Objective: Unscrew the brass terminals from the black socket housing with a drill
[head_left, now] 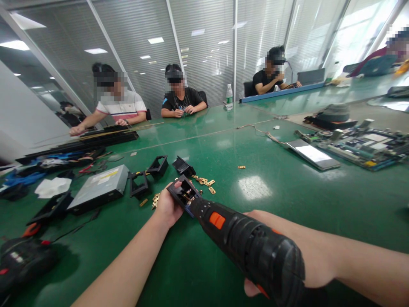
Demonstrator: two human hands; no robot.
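My left hand [168,207] is closed round a small black plastic housing [182,190], held tilted just above the green table [287,200]. My right hand [306,264] grips a black electric screwdriver [252,247] with an orange switch, its tip pushed into the housing's open side. Several small brass plates [204,182] lie scattered on the table right behind the housing. Two more black housings [158,166] sit a little further back to the left.
A grey optical drive [100,187] and black brackets lie at left, with a second power tool [22,260] at the near left edge. A circuit board [364,147] and a metal plate [311,154] lie at right. Other people sit along the far edge, with a water bottle [229,96].
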